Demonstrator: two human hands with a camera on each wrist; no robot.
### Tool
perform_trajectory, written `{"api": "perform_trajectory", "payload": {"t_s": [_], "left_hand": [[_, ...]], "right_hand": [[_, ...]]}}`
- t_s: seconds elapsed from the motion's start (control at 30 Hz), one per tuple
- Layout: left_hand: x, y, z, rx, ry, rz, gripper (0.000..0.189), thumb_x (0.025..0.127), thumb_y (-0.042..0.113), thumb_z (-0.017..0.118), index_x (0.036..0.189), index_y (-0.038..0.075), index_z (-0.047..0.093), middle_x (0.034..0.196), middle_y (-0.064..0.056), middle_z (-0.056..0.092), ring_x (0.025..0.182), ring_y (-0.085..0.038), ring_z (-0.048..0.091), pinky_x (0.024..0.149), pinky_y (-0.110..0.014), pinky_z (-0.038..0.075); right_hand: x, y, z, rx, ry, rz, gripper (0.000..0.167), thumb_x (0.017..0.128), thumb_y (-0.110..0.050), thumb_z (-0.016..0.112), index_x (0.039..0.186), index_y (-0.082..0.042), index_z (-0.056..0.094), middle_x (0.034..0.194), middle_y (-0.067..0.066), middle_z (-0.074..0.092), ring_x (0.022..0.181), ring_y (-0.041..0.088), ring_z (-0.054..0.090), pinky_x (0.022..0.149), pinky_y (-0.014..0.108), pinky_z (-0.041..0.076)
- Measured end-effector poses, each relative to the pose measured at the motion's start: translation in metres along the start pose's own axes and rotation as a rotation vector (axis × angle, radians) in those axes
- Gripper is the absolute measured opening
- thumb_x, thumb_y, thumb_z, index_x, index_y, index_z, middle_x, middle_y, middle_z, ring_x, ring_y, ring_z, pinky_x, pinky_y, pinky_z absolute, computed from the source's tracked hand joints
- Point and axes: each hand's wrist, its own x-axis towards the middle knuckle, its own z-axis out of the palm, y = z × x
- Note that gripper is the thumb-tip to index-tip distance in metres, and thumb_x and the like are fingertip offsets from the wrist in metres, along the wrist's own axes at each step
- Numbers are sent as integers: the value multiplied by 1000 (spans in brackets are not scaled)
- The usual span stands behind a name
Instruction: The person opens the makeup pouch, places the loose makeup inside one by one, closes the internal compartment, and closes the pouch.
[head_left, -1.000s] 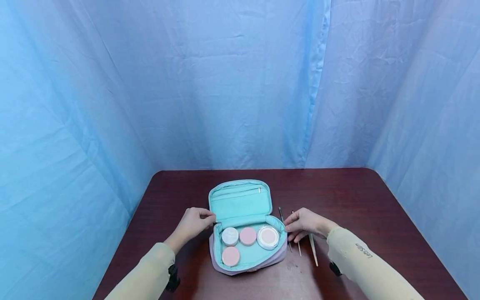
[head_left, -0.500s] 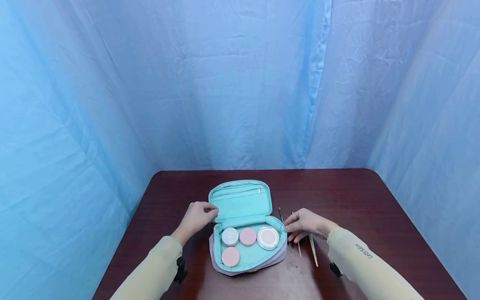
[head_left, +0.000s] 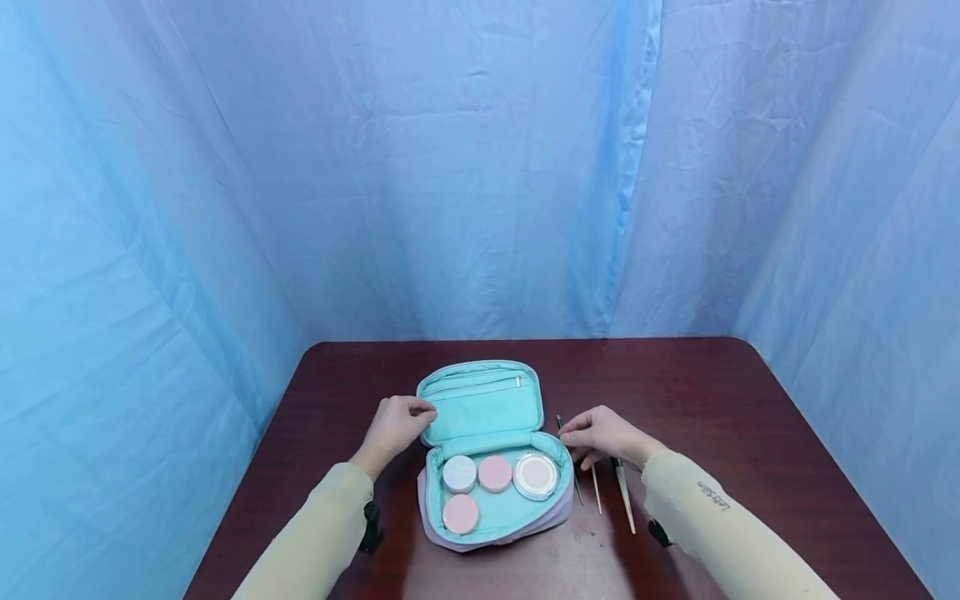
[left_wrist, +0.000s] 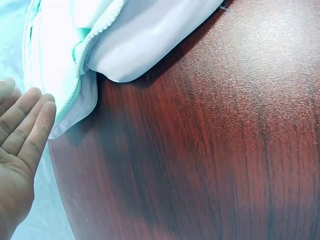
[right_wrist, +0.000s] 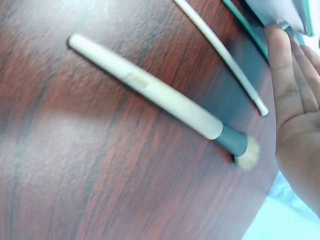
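Observation:
A makeup bag [head_left: 480, 492] with a teal lining and pale lilac outside lies unzipped on the table, its lid [head_left: 480, 412] folded back. Inside are a white round jar [head_left: 460, 473], two pink-lidded round jars [head_left: 496, 473] and a round compact [head_left: 536, 476]. My left hand [head_left: 396, 425] is at the lid's left edge, fingers fairly straight, fingertips at the rim; whether they touch it is unclear. On the other side, my right hand [head_left: 603, 435] reaches over the brushes, its extended fingertips close to the bag's right side near the hinge. Neither hand visibly holds anything.
To the bag's right lie a thick makeup brush [right_wrist: 165, 102], a thin pale brush [right_wrist: 225, 55] and a dark green slim stick [right_wrist: 245, 25], partly beneath my right hand. Blue cloth [head_left: 480, 167] hangs behind the dark wooden table [head_left: 675, 375].
My left hand has slid away from me along the bag's left side, from the hinge to the lid. My right hand has shifted slightly forward and left. Bag and jars stay put.

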Motion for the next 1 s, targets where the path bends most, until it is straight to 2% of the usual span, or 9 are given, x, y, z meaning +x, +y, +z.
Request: {"api": "perform_trajectory", "payload": {"t_s": [0.17,0.33,0.5,0.73,1.0], "left_hand": [[4,-1,2,15,5,3,22,96,19,72,113,7,79,110,-5,76,93,-17,69,76,-36,58],[7,-3,4,19,8,-3,22,95,18,73,113,6,79,108,-6,76,91,-19,69,75,-37,58],[9,-7,5,60,10,8,22,95,17,73,113,5,78,107,-7,76,97,-22,71,79,-39,60],[12,-4,5,63,6,13,22,95,17,72,114,5,78,108,-8,76,94,-22,70,77,-39,59],[15,-4,9,66,1,15,23,96,17,72,115,5,78,111,-9,75,102,-25,70,83,-41,60]], "right_hand": [[3,-5,6,-34,42,-17,33,97,-21,71,122,2,72,106,12,75,87,22,72,71,40,62],[5,-9,11,-55,56,-46,33,98,-19,71,122,4,71,116,15,72,91,22,72,74,38,62],[6,-10,13,-52,63,-40,31,97,-17,71,120,3,73,115,14,73,89,22,72,73,39,62],[8,-8,12,-35,54,-40,29,96,-15,71,119,4,73,116,15,72,90,22,72,73,39,62],[7,-8,12,-36,55,-37,28,97,-14,71,119,4,73,115,15,73,90,22,72,73,39,62]]}}
